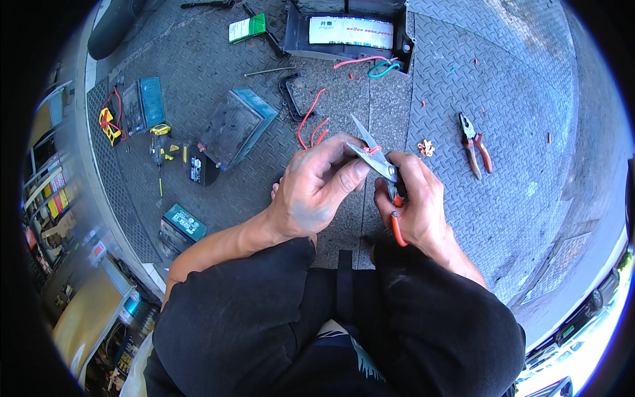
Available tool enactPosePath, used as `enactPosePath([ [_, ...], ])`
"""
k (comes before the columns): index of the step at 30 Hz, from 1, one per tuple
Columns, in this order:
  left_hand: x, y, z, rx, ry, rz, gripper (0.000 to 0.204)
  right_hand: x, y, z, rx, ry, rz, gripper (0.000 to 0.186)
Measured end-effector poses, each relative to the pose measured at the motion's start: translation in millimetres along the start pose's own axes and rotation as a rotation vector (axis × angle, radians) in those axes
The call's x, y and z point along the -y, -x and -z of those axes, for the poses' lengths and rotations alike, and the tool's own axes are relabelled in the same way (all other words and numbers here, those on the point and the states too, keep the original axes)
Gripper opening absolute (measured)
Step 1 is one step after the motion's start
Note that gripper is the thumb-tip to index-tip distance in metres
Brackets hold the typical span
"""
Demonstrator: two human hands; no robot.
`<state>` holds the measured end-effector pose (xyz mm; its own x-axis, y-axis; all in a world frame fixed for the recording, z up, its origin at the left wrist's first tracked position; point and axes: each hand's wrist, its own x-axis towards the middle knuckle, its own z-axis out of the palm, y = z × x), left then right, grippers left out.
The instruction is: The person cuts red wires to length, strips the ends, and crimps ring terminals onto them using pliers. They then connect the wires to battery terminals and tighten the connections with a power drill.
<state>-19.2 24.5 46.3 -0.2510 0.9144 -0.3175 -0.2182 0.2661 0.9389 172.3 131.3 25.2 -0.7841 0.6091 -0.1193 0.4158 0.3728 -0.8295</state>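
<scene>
My right hand (413, 198) is closed on a pair of scissors (390, 171) with orange handles and grey blades, which point up and left and are parted. My left hand (311, 185) is closed on a short red wire (372, 149), which lies between the blades; the rest of it is hidden by my fingers. On the ground just beyond my hands are loose red wire pieces (309, 114) and a small pile of copper-coloured bits (426, 147). Pliers with red grips (485, 155) lie to the right of my hands.
A black housing (297, 40) with red and green wires sits ahead. Batteries (241, 126), a yellow drill (159, 132), a yellow tool (108, 124), a black bracket (290, 96) and a green packet (246, 28) lie left and ahead. Cluttered shelving (56, 198) stands far left.
</scene>
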Motion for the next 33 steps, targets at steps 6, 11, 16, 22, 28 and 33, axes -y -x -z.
enactPosePath([
  [6,0.6,-1.2,2.8,-0.014,-0.028,0.009,0.021,2.0,-1.9,3.0,0.035,-0.015,-0.067,0.051],
  [11,6.7,3.4,10.1,0.039,0.122,0.149,0.028,6.3,8.4,6.3,0.198,-0.237,-0.270,0.036],
  [16,20.6,12.0,20.5,0.103,0.391,0.176,0.039,-11.1,9.4,24.6,-0.146,-1.142,-0.535,0.017],
  [22,24.5,12.3,19.3,0.100,0.479,0.193,0.037,-23.3,12.6,20.4,-0.290,-1.021,-0.506,0.033],
  [28,14.0,8.5,12.0,0.102,0.152,0.082,0.026,-23.8,10.9,12.8,-0.085,-0.835,-0.471,0.034],
  [33,1.8,9.7,11.9,0.084,-0.027,0.178,0.018,-8.5,4.0,17.4,0.045,-0.921,-0.429,0.043],
])
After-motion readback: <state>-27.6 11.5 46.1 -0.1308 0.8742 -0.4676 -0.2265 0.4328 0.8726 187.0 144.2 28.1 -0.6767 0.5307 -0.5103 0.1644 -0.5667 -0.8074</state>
